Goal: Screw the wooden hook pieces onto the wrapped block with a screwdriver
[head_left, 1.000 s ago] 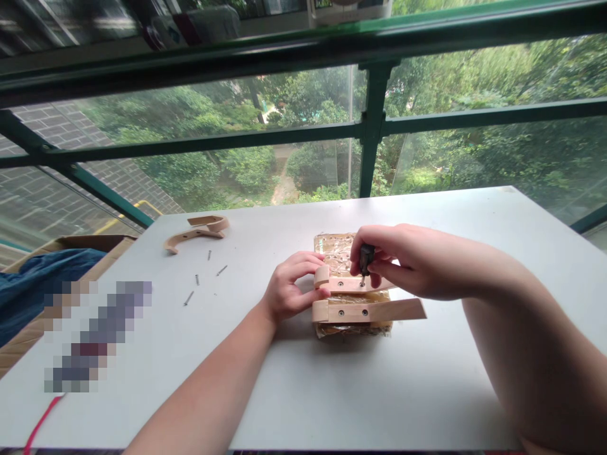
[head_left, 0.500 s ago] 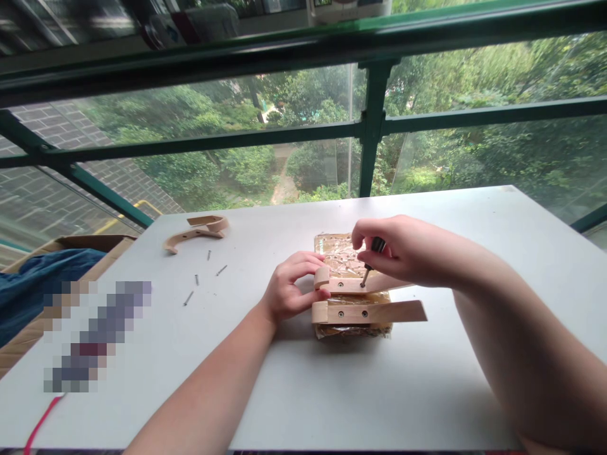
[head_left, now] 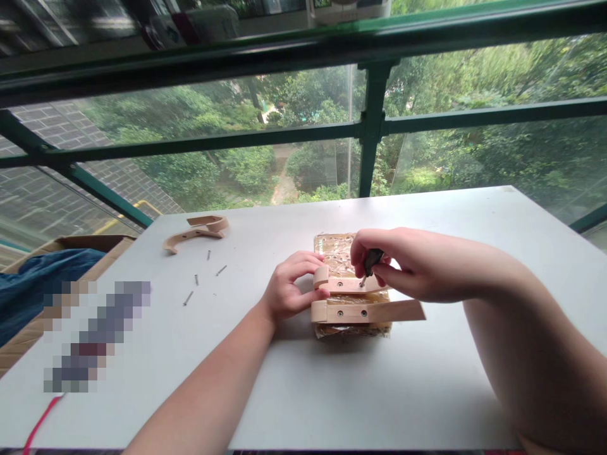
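Observation:
My right hand (head_left: 391, 262) is closed around a screwdriver (head_left: 372, 261), its tip down on a screw in the farther wooden hook (head_left: 349, 285). My left hand (head_left: 296, 284) grips the curled left end of that same hook between thumb and fingers. Nearer to me lies a second wooden hook (head_left: 398, 311), with two screw heads showing in it. Both hooks rest across a block wrapped in brown tape (head_left: 334, 249). The farther hook's right end is partly hidden behind my right hand.
Two more curved wooden hooks (head_left: 196, 235) lie at the table's far left. Several loose screws (head_left: 188, 298) are scattered near them on the white table (head_left: 265, 392). A cardboard box (head_left: 95, 240) with blue cloth stands at left, beside a blurred-out item (head_left: 97, 338) with a red cord.
My right hand has turned and dropped slightly with the screwdriver, whose handle now tilts differently. The tip stays on the same screw, and my left hand keeps its place.

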Motion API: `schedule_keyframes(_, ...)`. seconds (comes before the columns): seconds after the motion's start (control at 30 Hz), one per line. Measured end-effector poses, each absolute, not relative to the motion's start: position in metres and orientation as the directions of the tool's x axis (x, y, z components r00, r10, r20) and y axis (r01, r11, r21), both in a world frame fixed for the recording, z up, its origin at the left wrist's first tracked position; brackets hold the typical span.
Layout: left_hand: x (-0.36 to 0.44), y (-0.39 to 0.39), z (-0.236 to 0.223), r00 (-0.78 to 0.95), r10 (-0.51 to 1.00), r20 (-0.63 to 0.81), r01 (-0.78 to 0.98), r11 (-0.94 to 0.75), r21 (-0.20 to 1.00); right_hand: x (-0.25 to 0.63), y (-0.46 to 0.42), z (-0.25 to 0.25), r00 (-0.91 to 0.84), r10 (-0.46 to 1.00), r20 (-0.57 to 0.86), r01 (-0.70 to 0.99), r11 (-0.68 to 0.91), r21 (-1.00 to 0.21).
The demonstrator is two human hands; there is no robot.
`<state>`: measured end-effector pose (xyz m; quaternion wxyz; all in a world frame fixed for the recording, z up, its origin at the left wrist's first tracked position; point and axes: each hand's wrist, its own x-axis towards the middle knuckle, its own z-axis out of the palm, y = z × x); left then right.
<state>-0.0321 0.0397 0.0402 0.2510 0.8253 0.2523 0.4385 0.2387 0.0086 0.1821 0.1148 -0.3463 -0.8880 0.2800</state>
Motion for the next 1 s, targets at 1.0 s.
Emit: schedule_keyframes(1.0,-0.03,0.041,0.043,0.544,0.637,0.546,0.205,-0.732,0.649,0.233,0.018,0.169,-0.607,0.789,0.09,0.663,0.567,-0.489)
